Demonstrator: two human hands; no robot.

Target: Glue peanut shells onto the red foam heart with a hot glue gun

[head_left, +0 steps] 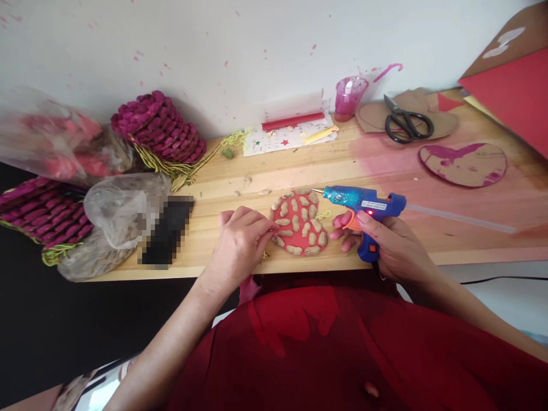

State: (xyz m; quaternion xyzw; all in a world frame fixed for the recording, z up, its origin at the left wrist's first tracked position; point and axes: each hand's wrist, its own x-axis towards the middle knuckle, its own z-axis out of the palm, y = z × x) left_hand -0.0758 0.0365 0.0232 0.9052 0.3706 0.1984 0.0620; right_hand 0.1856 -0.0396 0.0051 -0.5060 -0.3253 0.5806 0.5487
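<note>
A red cut-out board [287, 242], rounded and perhaps heart-shaped, lies near the table's front edge with several peanuts in their shells [295, 222] spread over it. At its left edge, my left hand [242, 242] has thumb and fingers pinched together beside a peanut. Whatever the pinch may hold is hidden. My right hand [385, 242] is wrapped around the handle of a blue hot glue gun [363, 202], with a finger at its orange trigger. The gun's metal nozzle points left, over the board's upper right edge, and its small red light glows.
Scissors [409, 125] rest on cardboard at the back right, near a pink-stained cup [350, 98]. A painted cardboard heart [464, 164] lies in front. On the left are bundles of magenta-coated pieces [158, 128], plastic bags [115, 211] and a pixelated dark object [166, 231].
</note>
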